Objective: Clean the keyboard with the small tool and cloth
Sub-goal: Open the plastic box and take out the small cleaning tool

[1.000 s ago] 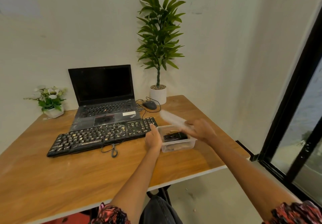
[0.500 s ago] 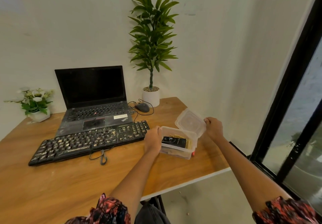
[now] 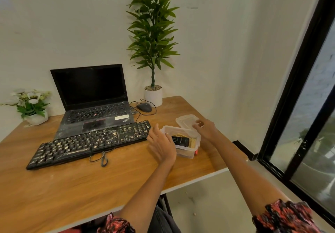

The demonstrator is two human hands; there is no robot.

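laptop (image 3: 94, 104): open, screen dark, rear of wooden table (image 3: 72, 183) | mouse (image 3: 144, 107): wired, right of laptop | tall potted plant (image 3: 153, 38): white pot, behind mouse | flower pot (image 3: 30, 105): white blooms, table's far-left corner | window frame (image 3: 297, 80): black, right

Single head-worn view, looking forward and down, desk (image 3: 72, 187) near, wide-angle

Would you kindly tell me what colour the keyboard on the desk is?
Black, speckled with pale yellowish debris: the keyboard, best seen in the head view.
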